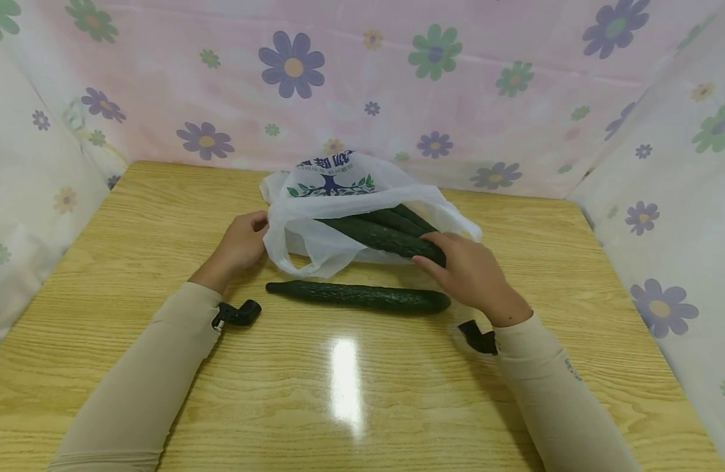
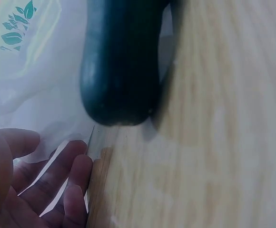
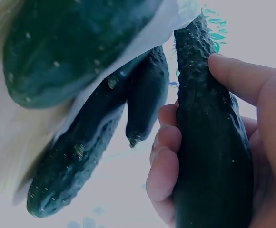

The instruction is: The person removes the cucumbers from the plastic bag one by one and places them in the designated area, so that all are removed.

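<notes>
A white plastic bag with a printed tree lies on its side, its mouth facing the person. Several dark green cucumbers show inside it. My right hand grips one cucumber near its close end, partly out of the bag mouth. In the right wrist view, the fingers and thumb wrap round this cucumber, with other cucumbers beside it. At the bag's left edge, my left hand holds the plastic between thumb and fingers. Another cucumber lies crosswise on the table in front of the bag.
The wooden table has a glossy top with a bright reflection. Flowered cloth hangs behind it and along both sides. A small black camera sits at the left wrist, another camera at the right.
</notes>
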Tool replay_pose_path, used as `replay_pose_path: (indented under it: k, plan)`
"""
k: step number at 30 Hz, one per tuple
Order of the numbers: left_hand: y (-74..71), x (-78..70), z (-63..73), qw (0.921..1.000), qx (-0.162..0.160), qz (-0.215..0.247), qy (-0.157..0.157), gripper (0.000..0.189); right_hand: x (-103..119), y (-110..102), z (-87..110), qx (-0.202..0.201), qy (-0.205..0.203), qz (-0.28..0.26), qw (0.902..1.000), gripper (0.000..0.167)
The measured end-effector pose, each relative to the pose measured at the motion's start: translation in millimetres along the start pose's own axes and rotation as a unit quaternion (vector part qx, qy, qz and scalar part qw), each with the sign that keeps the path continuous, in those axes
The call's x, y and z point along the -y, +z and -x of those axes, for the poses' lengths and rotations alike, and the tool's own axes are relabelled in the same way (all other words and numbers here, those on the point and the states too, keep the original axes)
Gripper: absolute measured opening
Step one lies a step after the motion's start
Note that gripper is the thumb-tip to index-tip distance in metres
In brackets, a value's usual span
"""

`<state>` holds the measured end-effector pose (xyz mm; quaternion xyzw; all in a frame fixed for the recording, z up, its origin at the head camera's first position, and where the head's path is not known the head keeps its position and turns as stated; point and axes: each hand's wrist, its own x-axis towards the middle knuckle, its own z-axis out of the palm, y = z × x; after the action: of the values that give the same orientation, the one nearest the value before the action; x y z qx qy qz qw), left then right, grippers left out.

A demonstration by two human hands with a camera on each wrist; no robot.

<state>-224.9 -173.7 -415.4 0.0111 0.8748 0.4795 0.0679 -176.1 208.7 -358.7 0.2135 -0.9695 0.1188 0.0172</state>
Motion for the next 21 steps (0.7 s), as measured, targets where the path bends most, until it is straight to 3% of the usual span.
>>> replay_pose_path:
  k: [11, 21]
  plan:
    - [1.0, -2.6, 1.0, 0.9999, 0.002, 0.012, -0.005, 0.043, -4, -14, 3.6, -0.006, 0.014, -0.016, 0.9998, 0.049]
    - [-1.0, -3.6, 4.4, 0.9998, 0.007, 0.021, -0.005, 0.047, -10, -22, 5.4, 0.026, 0.015, -0.067, 0.9973, 0.052]
